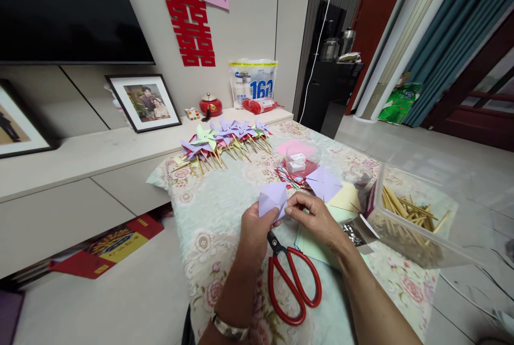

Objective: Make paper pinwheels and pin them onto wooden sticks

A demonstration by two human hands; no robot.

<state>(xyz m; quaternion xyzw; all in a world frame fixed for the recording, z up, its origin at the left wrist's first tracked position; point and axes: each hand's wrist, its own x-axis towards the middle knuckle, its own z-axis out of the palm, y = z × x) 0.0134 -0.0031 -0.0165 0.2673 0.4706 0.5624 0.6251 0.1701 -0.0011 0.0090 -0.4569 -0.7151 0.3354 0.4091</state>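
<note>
A piece of lilac paper (272, 199), partly folded, is pinched in my left hand (257, 225) above the table. At its right edge the fingertips of my right hand (311, 215) are pressed together; whether they grip the paper or some small thing, I cannot make out. Scissors with red handles (295, 283) lie just below my hands. Behind my right hand is a lilac sheet with cuts in it (323, 183), beside yellow paper (345, 197). Finished paper pinwheels on sticks (228, 139) lie in a row at the table's far side.
A clear plastic tub of wooden sticks (413, 216) stands at the right, with a small box of metal pieces (355, 232) beside it. A round clear container (303, 158) sits farther back near striped strips (291, 178). Beyond the floral tablecloth (217, 216) runs a white cabinet (80, 168).
</note>
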